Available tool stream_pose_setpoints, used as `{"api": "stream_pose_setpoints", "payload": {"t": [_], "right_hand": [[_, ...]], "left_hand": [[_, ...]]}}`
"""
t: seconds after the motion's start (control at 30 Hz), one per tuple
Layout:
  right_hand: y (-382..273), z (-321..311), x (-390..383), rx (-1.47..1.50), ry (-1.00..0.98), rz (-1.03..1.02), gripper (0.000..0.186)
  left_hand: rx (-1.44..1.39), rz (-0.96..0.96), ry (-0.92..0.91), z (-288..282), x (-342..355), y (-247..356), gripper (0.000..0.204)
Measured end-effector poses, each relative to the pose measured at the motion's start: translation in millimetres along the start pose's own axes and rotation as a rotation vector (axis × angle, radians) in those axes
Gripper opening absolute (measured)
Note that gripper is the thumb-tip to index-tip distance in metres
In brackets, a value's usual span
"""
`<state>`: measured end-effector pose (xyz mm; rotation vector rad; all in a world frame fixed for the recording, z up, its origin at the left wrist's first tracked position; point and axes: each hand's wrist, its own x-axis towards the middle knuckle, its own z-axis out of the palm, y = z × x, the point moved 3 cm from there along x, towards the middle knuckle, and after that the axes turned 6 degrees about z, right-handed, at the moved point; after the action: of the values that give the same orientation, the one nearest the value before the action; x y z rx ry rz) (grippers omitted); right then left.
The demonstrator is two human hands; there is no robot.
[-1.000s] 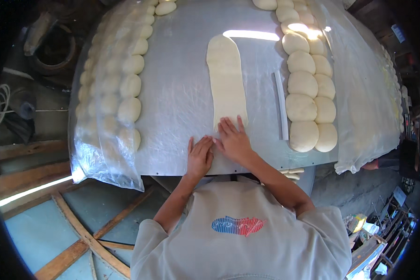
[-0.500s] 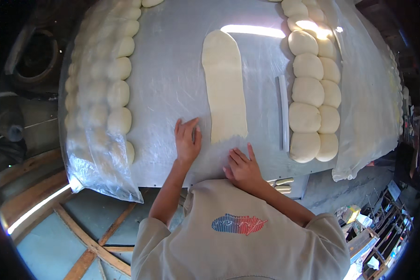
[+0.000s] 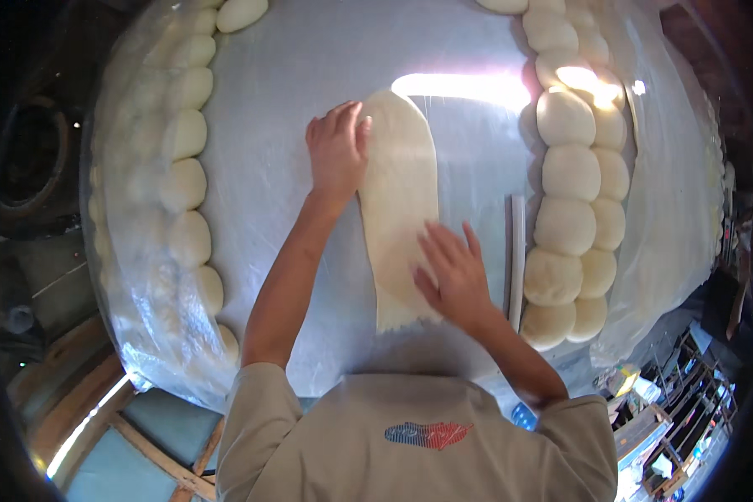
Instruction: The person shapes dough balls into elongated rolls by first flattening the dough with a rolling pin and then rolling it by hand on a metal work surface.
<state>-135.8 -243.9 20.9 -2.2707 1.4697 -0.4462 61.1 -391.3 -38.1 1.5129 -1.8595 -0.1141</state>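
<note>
A long flat strip of rolled dough (image 3: 399, 201) lies lengthwise on the metal table, with a rounded far end and a ragged near end. At the left edge of its upper part is my left hand (image 3: 336, 155), fingers stretched forward and holding nothing. Lower down, my right hand (image 3: 458, 276) is over the strip's right edge near the ragged end. Its fingers are spread and slightly blurred. Whether either palm presses on the dough, I cannot tell.
Rows of round dough balls (image 3: 571, 173) line the right side. More dough balls (image 3: 191, 238) lie at left, mostly under clear plastic sheeting (image 3: 155, 301). A narrow pale bar (image 3: 517, 259) lies beside the right rows. Another plastic sheet (image 3: 673, 217) covers the far right.
Both hands have moved forward from the near end of the dough strip: the left up beside its far part, the right alongside its lower part. The view has shifted, so the table appears lower.
</note>
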Motion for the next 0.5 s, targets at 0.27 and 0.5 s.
{"api": "stream_pose_setpoints", "payload": {"t": [0.27, 0.5], "right_hand": [[65, 33, 207, -0.013, 0.337, 0.111, 0.03], [94, 36, 205, 0.068, 0.188, -0.179, 0.015]], "left_hand": [[0.019, -0.075, -0.195, 22, 43, 4, 0.02], [-0.055, 0.203, -0.272, 12, 44, -9, 0.008]]}}
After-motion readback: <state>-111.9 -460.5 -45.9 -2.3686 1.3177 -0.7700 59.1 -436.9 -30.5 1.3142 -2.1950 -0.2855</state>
